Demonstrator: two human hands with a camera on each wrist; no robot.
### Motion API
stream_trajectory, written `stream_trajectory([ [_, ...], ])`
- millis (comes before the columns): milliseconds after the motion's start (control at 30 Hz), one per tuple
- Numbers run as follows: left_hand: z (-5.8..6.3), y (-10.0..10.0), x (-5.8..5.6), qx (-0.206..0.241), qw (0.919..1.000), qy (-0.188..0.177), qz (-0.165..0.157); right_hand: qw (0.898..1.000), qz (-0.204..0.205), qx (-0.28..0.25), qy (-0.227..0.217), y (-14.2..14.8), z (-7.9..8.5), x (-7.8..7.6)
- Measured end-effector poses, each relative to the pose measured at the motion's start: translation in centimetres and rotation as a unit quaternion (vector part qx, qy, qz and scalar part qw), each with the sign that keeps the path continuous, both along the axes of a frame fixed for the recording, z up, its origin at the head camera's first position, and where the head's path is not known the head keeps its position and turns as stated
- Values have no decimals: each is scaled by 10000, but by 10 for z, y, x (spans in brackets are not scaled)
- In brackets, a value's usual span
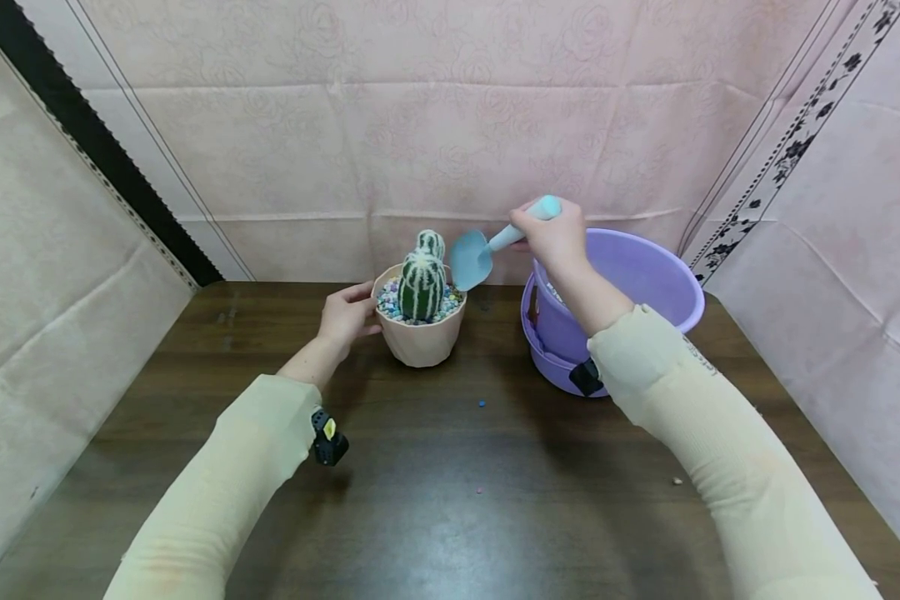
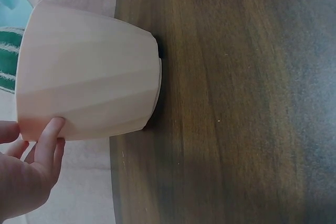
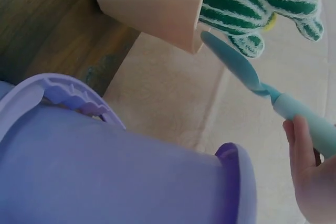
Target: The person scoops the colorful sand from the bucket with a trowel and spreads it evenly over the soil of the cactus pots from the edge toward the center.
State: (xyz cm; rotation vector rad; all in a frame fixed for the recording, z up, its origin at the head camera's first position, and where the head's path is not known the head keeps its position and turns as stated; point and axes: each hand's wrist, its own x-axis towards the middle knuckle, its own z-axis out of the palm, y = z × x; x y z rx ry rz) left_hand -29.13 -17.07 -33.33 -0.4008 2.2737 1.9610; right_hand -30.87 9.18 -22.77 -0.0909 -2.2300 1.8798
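A cream flower pot [image 1: 422, 343] stands on the table, holding a green-and-white striped cactus [image 1: 421, 287] among colourful pebbles [image 1: 390, 304]. My left hand [image 1: 347, 318] grips the pot at its left rim; in the left wrist view, fingers [image 2: 50, 140] press its outer wall and the thumb lies at the rim. With my right hand [image 1: 555, 237] I hold a light blue garden trowel [image 1: 471, 260] by its handle. The blade slants down at the pot's right rim, beside the cactus. In the right wrist view the trowel's tip [image 3: 210, 38] is at the rim; whether they touch, I cannot tell.
A purple bucket [image 1: 637, 262] with its handle [image 1: 543, 358] hanging down stands right of the pot, partly behind my right forearm. A blue pebble [image 1: 482, 404] and a few other tiny bits lie on the dark wooden table [image 1: 420, 500]. Patterned cloth [image 1: 450, 150] hangs behind.
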Motion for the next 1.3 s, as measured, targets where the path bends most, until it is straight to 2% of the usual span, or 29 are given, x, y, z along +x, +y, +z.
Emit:
stream_trajectory([
  [233, 0, 0, 0, -29, 10000, 1, -41, 9987, 379, 249, 225, 3, -2, 2],
  [367, -1, -1, 0, -12, 10000, -6, -59, 9983, 407, 281, 299, 4, 2, 5],
  [500, -2, 0, 0, 26, 10000, 4, -46, 9986, 296, -344, 266, 13, 7, 7],
  [633, -1, 0, 0, 33, 10000, 8, -43, 9924, 164, -1196, 255, 31, 13, 9],
  [767, -1, -1, 1, -9, 10000, -3, -75, 9796, 40, -2006, 131, 58, 22, 15],
  [933, 1, -2, 1, 3, 9999, -5, -121, 9564, -119, -2917, 2, 99, 32, 22],
  [1033, 1, -2, 2, 9, 9999, -9, -119, 9472, -195, -3199, -26, 121, 34, 25],
  [1100, 1, -2, 2, -17, 9999, -14, -126, 9450, -265, -3260, -47, 133, 34, 27],
  [1200, 0, -2, 2, -12, 9999, -9, -137, 9453, -367, -3239, -140, 148, 31, 29],
  [1300, 0, -2, 2, 49, 9999, 6, -164, 9503, -429, -3073, -262, 160, 26, 31],
])
